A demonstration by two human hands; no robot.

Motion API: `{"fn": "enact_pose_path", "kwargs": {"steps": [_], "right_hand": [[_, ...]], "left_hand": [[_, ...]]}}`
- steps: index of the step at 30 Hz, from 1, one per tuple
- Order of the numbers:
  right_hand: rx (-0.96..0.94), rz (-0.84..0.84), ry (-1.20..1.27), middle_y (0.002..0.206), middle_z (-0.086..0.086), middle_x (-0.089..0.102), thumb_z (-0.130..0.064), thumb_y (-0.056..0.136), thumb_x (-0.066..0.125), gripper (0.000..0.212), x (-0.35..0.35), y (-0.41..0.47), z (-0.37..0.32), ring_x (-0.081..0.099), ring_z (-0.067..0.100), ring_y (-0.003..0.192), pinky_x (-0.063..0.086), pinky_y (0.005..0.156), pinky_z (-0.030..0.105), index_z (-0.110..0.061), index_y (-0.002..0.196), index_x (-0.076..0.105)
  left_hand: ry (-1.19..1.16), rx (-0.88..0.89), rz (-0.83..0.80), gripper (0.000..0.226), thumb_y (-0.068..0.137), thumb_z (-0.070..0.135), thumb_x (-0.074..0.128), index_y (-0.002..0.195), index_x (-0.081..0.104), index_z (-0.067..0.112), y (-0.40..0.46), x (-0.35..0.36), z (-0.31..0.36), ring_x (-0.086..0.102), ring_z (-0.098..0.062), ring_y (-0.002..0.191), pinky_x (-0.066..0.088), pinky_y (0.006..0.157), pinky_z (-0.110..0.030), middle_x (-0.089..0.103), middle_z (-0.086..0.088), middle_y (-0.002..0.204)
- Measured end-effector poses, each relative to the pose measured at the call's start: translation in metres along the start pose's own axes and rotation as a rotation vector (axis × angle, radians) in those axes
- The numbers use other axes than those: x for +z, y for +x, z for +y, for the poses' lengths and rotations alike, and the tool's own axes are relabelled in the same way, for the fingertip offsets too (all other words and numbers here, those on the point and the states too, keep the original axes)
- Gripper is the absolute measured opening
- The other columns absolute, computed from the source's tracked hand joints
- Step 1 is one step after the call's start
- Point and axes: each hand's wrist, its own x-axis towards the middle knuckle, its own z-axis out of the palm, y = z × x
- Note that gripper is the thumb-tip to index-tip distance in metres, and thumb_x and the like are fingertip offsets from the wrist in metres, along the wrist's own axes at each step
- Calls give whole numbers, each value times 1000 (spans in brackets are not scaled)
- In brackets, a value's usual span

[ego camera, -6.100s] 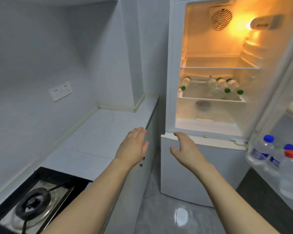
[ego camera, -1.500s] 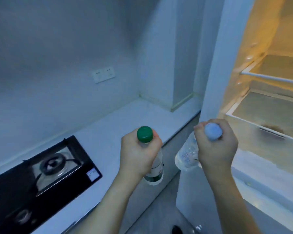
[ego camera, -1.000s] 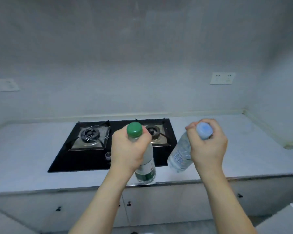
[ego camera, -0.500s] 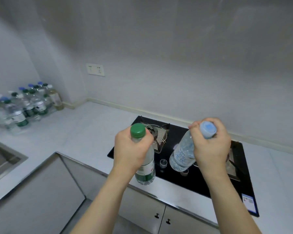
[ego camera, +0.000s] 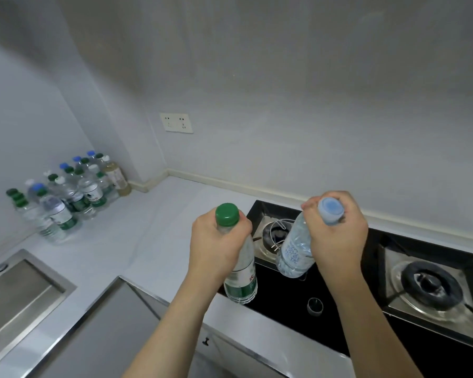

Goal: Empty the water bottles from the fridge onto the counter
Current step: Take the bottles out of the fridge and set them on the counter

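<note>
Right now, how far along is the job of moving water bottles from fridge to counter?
Done: a cluster of bottles already stands in the far counter corner. In hand: the left hand grips a green-capped bottle, the right hand a blue-capped bottle, both held above the stove. Left: setting these down. The fridge is out of view.
</note>
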Motion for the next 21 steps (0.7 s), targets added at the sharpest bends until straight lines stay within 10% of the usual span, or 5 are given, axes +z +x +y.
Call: {"fn": "enact_pose_path", "kwargs": {"steps": [21], "right_hand": [[45,-88,-25,70,-1,64,-6,81,68,11,229,43,45,56,-1,61,44,59,11,-9,79,57]], "left_hand": [[-14,-137,-47,35,67,29,57,77,56,-5,174,-101,-109,51,-18,68,42,64,-35,60,-27,81]]}}
